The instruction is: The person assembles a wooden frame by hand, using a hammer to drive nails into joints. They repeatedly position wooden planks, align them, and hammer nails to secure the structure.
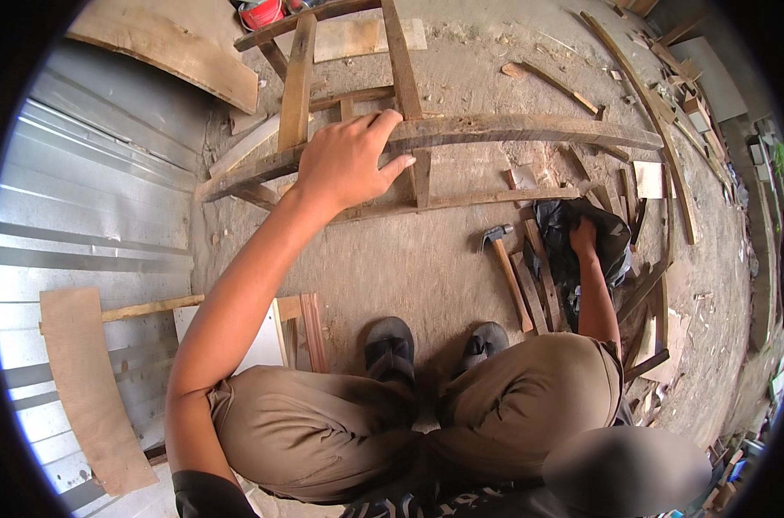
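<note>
Head view, looking down past the bent knees of a crouching person: the left hand (344, 160) is clasped over a long wooden beam (513, 129), thumb on the near side and fingers over the far edge. The right hand (584, 235) dips into a crumpled black plastic bag (614, 233); its fingers are hidden, so whether they pinch anything cannot be told. To work well here, it seems best to keep the left palm firm so the beam stays steady, and to feel slowly inside the bag, minding any sharp contents. A claw hammer (506, 272) lies within reach, left of the bag, beside loose wood strips (530, 289).

The beam runs crosswise ahead of the feet, part of a rough wooden frame (298, 82) on the dusty floor. It is weathered brown, with dark marks; its bend may come from the lens. Paler slats extend away behind it.
</note>
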Demonstrator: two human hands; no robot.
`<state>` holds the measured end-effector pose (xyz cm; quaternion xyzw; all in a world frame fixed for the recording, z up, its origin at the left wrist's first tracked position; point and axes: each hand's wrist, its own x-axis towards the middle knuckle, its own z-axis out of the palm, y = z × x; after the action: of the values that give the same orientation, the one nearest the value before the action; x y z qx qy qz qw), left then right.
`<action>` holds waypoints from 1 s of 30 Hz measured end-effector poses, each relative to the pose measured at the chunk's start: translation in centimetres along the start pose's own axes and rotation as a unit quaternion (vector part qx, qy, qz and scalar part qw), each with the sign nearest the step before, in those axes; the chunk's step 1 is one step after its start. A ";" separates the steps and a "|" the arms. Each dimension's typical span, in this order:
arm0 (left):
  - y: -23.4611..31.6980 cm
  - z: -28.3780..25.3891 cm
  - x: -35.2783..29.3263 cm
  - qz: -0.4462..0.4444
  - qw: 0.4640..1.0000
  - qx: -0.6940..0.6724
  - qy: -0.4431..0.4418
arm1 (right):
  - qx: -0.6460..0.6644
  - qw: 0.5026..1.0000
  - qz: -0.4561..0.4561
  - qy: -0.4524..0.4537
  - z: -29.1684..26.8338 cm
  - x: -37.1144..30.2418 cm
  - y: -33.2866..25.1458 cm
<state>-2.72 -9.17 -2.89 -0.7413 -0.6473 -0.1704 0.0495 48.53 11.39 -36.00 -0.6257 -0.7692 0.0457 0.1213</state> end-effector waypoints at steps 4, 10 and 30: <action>0.0 0.2 0.1 0.005 1.000 -0.006 0.016 | 0.004 0.999 -0.038 -0.008 -1.5 -0.8 -0.2; -0.2 0.2 -0.1 0.004 1.000 -0.009 0.011 | 0.069 0.997 0.013 0.039 -5.6 -2.7 -3.5; 0.3 -1.6 1.9 -0.088 0.987 -0.084 -0.107 | 0.598 0.754 -0.219 -0.161 -31.2 -2.1 -37.5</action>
<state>-2.52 -7.85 -0.76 -0.6968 -0.6951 -0.1477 -0.0979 20.81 -1.14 2.18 -0.2238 -0.7090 0.5686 0.3520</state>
